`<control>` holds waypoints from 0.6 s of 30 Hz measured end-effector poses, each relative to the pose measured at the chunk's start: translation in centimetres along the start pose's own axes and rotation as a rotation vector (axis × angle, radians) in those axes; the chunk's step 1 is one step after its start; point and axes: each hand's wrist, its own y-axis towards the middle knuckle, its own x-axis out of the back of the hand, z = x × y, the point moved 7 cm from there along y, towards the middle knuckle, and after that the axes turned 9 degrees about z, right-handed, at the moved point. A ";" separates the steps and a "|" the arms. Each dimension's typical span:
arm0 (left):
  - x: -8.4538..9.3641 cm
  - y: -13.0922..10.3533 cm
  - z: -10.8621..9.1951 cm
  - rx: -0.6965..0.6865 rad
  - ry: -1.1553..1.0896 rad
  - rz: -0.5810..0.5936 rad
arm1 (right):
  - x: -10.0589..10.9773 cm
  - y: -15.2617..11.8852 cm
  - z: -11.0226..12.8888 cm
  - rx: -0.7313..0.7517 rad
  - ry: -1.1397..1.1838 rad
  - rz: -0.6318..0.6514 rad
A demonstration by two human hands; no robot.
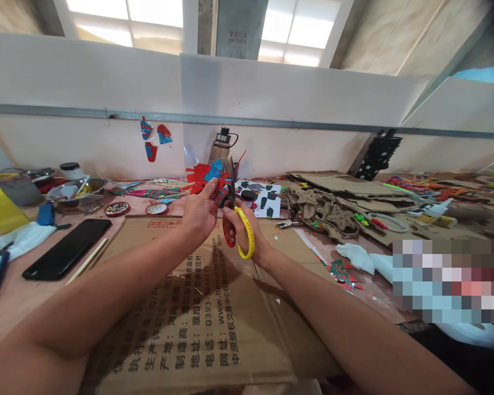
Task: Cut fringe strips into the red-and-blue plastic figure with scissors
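Above the far edge of a flattened cardboard sheet [247, 329], my left hand [203, 211] pinches a red and blue cut piece [200, 176] with a fringed edge, thumb on top. My right hand [247, 225] is closed on a pair of scissors [249, 236] with yellow and red handles, fingers through the loops. The blades point upward at the right edge of the cut piece; whether they touch it I cannot tell. Small white scraps lie on the cardboard.
A black phone [68, 248] and two dishes of beads, one multicoloured [117, 209], lie left. Behind my hands stands a bottle [221, 145]. Braided brown star shapes [329, 208] and cardboard pieces [333, 184] are piled right. White cloth [356, 257] lies near a blurred patch.
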 end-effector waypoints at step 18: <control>0.0 -0.5 0.7 0.024 -0.005 0.000 | 0.0 -0.1 -0.1 -0.006 0.093 0.004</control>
